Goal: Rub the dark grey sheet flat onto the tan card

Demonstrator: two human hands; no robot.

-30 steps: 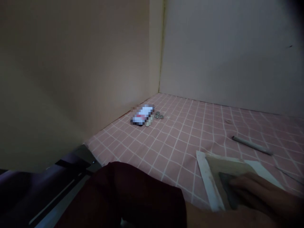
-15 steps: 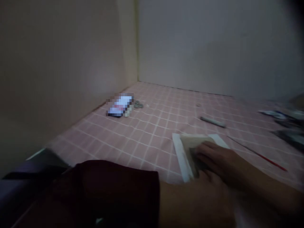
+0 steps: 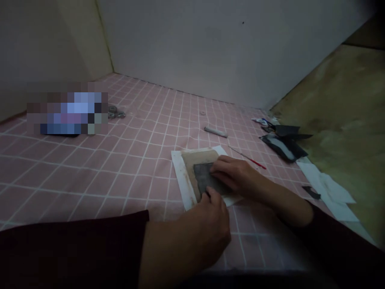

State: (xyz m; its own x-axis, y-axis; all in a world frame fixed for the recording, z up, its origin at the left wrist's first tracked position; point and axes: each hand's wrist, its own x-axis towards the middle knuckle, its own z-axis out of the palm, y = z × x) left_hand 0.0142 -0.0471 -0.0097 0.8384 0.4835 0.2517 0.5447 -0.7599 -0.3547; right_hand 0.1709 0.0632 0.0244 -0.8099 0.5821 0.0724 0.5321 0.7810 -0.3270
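on white paper (image 3: 179,168) — both hands (flat) (image 3: 237,176) press dark sheet (image 3: 204,178).

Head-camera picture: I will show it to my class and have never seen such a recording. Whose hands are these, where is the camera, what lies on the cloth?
The camera sits on a person's head, looking down at their own bare hands. On the pink checked cloth lies a white paper sheet. The right hand presses a dark grey square sheet flat on it; the left hand touches its near edge. Nearby lie a grey stick, a thin red-tipped rod and dark scraps.
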